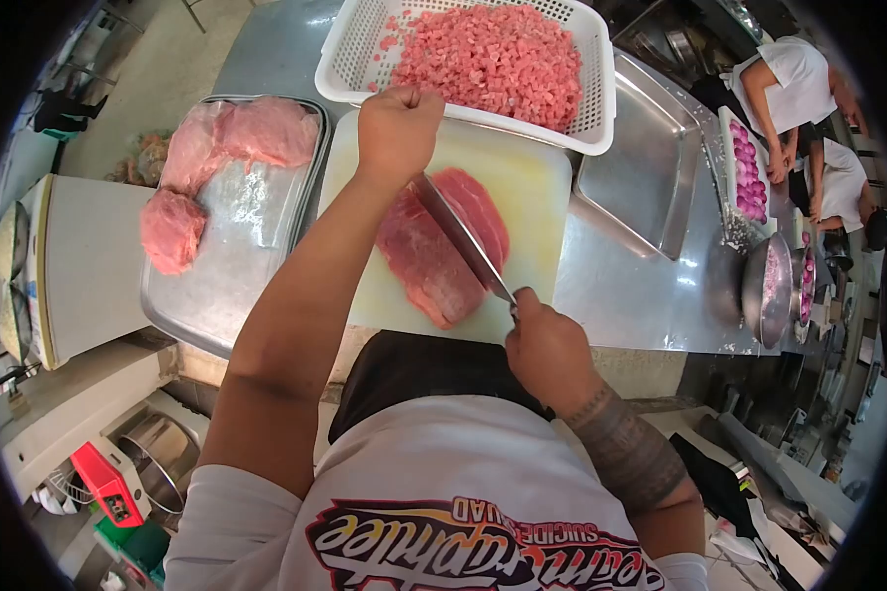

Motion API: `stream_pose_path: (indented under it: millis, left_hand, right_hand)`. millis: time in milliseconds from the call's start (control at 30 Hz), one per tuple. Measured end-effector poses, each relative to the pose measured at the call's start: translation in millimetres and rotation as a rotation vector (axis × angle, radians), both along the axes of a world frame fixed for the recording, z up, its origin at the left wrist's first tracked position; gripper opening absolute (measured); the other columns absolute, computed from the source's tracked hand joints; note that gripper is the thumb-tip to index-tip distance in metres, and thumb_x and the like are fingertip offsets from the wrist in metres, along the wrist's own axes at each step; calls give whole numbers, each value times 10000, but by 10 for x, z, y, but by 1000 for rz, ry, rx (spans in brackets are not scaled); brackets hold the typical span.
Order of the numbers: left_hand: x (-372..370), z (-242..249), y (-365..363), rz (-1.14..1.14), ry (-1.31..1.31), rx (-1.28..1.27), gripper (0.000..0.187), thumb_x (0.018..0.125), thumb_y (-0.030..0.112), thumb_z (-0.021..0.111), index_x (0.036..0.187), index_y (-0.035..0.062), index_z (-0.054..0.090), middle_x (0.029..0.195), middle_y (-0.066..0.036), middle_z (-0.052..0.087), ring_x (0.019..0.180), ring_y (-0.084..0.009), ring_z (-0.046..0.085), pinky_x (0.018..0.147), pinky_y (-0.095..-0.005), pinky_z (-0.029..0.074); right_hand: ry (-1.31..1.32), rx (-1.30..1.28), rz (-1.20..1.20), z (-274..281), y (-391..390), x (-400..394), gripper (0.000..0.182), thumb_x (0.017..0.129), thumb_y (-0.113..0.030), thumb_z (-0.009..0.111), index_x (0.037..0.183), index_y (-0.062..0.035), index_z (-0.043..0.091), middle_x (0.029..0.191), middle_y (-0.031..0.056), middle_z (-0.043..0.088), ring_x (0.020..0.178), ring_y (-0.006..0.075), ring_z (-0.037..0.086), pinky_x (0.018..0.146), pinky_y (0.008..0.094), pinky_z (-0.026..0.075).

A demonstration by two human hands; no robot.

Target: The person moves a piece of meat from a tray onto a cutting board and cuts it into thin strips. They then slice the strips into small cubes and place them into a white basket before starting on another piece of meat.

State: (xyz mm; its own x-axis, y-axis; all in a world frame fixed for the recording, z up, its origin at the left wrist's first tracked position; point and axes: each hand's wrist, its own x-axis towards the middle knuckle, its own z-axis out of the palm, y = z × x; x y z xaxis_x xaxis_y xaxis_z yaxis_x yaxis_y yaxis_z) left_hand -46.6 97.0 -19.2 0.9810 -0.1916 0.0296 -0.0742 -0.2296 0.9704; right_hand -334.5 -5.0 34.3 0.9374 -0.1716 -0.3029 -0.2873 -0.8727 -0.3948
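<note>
A slab of raw meat [424, 258] lies on the white cutting board [350, 266]. The blade of a knife [468, 243] rests across it, with a thinner piece of meat on the blade's right side. My right hand [552, 350] is wrapped round the knife's handle at the board's lower right. Above the slab, my left hand [400, 133] is closed near the far end of the blade; what its fingers grip, if anything, is hidden. Just beyond it stands a white basket [593, 89] of diced meat [503, 59].
On the left, a metal tray [202, 320] holds large meat pieces [237, 138]. An empty metal tray [650, 158] stands right of the board, with a metal bowl [767, 286] farther right. Two people in white shirts work beside a tray of purple pieces [747, 172].
</note>
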Motion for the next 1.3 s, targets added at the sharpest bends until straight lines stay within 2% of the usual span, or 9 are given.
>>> stream_pose_path:
  millis: [333, 500, 633, 733, 933, 1033, 1133, 1233, 1300]
  left_hand:
    - [-129, -41, 104, 3, 52, 64, 348, 893, 201, 687, 663, -46, 604, 569, -137, 542, 524, -209, 489, 586, -412, 468]
    - [44, -245, 132, -7, 136, 49, 337, 905, 198, 692, 677, -38, 612, 580, -100, 559, 544, -160, 489, 578, -386, 461]
    - [176, -425, 257, 21, 157, 23, 343, 917, 176, 698, 659, -21, 586, 572, -46, 533, 565, -110, 468, 559, -360, 444]
    - [162, -545, 265, -31, 41, -29, 365, 920, 154, 710, 638, -6, 543, 564, -19, 492, 568, -91, 426, 536, -349, 416]
    - [256, -567, 239, -5, 38, -97, 446, 957, 173, 735, 614, 9, 501, 558, 5, 464, 571, -77, 386, 517, -350, 387]
    - [178, -465, 223, -8, 100, -131, 436, 969, 205, 745, 642, 7, 535, 564, -33, 487, 568, -98, 413, 539, -360, 415]
    - [-261, -213, 116, -118, -171, 10, 400, 974, 232, 740, 683, 8, 582, 595, -117, 557, 531, -195, 504, 567, -401, 457]
    - [-679, -82, 52, -299, -157, 193, 395, 985, 209, 742, 708, -6, 558, 584, -99, 490, 537, -146, 467, 555, -369, 440]
    - [-692, -185, 66, -338, -297, 250, 378, 982, 219, 740, 714, -1, 587, 606, -144, 537, 524, -219, 509, 559, -393, 461]
  right_hand:
    - [149, -10, 55, 277, -55, 45, 196, 893, -78, 672, 1029, -29, 539, 774, 206, 683, 722, 402, 718, 642, 499, 577]
    - [269, 12, 52, 270, -27, 288, 195, 908, -101, 651, 1039, -24, 528, 807, 217, 683, 723, 406, 718, 640, 503, 578]
    - [314, -31, 71, -8, 102, 455, 199, 913, -116, 638, 1052, -29, 526, 837, 209, 690, 738, 405, 722, 639, 509, 581]
    - [147, -33, 52, -507, 97, 333, 190, 910, -106, 633, 1056, -38, 532, 834, 196, 694, 738, 400, 724, 636, 503, 585]
    - [133, -36, 21, -382, 124, 385, 209, 898, -89, 630, 1078, -35, 539, 824, 198, 689, 759, 406, 721, 662, 523, 579]
    - [165, 39, 15, 209, 90, 356, 221, 894, -82, 637, 1081, -23, 535, 809, 210, 679, 768, 423, 711, 684, 537, 568]
    - [211, 50, -12, 553, 58, 12, 230, 893, -78, 643, 1083, -17, 530, 813, 220, 675, 766, 434, 701, 696, 538, 560]
    - [272, 49, -30, 531, 0, -321, 231, 891, -80, 645, 1084, -21, 532, 833, 220, 679, 773, 428, 702, 692, 534, 559]
    - [215, 15, -18, 363, -1, -392, 221, 891, -77, 646, 1077, -25, 539, 834, 215, 682, 766, 422, 705, 683, 534, 561]
